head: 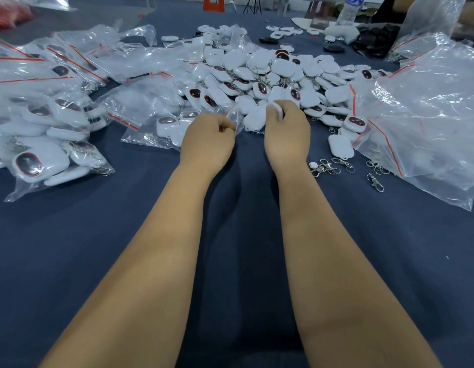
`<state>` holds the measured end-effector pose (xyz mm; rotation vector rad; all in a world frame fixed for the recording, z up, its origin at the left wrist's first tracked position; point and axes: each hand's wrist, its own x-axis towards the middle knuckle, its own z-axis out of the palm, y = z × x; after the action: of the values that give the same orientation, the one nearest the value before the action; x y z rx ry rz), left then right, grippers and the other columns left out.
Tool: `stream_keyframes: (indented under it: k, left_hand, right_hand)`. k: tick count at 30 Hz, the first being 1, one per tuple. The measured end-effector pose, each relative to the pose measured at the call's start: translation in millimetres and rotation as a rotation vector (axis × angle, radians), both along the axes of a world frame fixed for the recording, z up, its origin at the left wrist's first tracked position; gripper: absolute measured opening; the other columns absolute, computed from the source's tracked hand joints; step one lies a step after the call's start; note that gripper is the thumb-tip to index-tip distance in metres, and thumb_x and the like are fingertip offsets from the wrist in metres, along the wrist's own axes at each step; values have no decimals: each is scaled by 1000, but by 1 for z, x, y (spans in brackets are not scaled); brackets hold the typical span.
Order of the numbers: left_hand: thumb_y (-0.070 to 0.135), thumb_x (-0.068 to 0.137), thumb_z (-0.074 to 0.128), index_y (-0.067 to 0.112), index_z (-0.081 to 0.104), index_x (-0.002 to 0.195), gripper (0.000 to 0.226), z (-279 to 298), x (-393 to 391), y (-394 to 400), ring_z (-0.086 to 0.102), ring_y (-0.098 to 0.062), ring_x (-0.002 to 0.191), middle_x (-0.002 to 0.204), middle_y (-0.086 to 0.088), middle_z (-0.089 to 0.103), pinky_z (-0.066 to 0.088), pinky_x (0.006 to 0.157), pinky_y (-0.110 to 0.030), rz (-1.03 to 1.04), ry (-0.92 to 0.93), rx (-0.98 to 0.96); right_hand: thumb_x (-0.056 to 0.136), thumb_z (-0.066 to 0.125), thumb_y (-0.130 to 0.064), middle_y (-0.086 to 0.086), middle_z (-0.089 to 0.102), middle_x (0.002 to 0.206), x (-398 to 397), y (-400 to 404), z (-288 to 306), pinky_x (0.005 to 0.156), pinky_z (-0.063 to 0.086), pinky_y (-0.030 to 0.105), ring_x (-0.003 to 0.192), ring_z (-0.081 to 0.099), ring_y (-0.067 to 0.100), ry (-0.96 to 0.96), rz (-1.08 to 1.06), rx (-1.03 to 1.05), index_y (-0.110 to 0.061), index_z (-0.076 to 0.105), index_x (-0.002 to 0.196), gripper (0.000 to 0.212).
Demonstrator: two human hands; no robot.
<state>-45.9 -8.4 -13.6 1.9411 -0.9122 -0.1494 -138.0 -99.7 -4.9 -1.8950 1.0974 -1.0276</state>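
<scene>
Our left hand (pixel 208 140) pinches the mouth of a small clear bag (pixel 234 116), fingers curled tight on the film; our right hand (pixel 287 136) grips a white case (pixel 255 119), just at the near edge of the loose pile (pixel 270 73) on the tabletop (pixel 243 208); we cannot tell whether the case is partly inside the bag. The risks, as we judge them: the thin film could slip from the left pinch and the mouth fall shut, so the case jams on the rim; any key ring on it could snag the plastic or hook a neighbour in the pile; a careless forearm might sweep the loose clips (pixel 328 167) beside the right wrist or nudge the filled bags (pixel 52 144) on the left.
</scene>
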Motion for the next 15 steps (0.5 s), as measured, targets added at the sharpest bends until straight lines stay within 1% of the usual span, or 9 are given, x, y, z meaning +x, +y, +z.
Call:
stream_keyframes:
  k: [1,2,4,6,8,9,10,12,15]
  left_hand:
    - [8,88,50,25,72,93,28,1,0,1,54,-5,69,71,20,57,38,60,-11,-1,-1,-1]
    - [8,88,50,23,73,95,28,1,-1,1,55,-8,73,72,20,57,38,61,-12,-3,0,-2]
    - [8,87,51,21,74,93,28,3,-2,3,58,-15,81,73,16,60,43,66,-20,-12,11,-13]
    - [8,86,51,19,74,89,26,4,-4,4,61,-19,85,79,8,66,47,73,-28,-21,29,-27]
    - [12,86,52,24,74,92,26,5,-5,5,61,-15,88,82,14,65,46,73,-26,-24,66,-30]
    - [14,87,52,27,73,95,26,6,-4,5,60,-12,88,82,18,63,44,74,-25,-26,89,-31]
    - [15,88,52,29,72,96,26,6,-4,5,59,-10,88,83,20,62,43,75,-24,-28,112,-36]
    - [17,89,52,29,71,97,24,6,-4,4,58,-8,86,84,21,63,44,75,-23,-27,149,-52]
    - [18,90,52,25,72,91,21,7,-3,2,56,-7,76,74,17,62,43,67,-22,-26,172,-78]
  right_hand:
    - [100,45,-23,-10,63,86,1,1,1,64,37,18,73,52,0,-122,18,67,-16,65,102,21]
    - [100,46,-22,-12,60,79,2,3,2,60,38,16,66,50,-2,-193,35,115,-17,64,95,20]
    - [101,47,-23,-13,63,84,3,5,2,65,47,16,71,54,-1,-251,110,175,-21,64,92,19]
    - [101,49,-23,-8,66,92,3,7,1,70,55,30,78,57,7,-249,189,209,-26,62,90,18]
    - [98,53,-21,0,68,101,1,7,0,83,57,41,87,60,15,-215,237,224,-28,61,94,12]
    - [95,55,-16,3,68,106,-1,6,-1,88,56,42,90,61,16,-211,265,236,-26,60,101,13]
    - [92,57,-9,6,69,108,-2,6,-2,88,57,40,90,63,16,-218,294,251,-23,59,107,21]
    - [86,57,2,8,71,104,-5,5,-3,79,57,32,82,65,13,-251,335,286,-21,55,112,35]
    - [85,58,5,7,72,97,-6,8,-3,70,56,25,77,65,13,-259,349,298,-26,52,100,34]
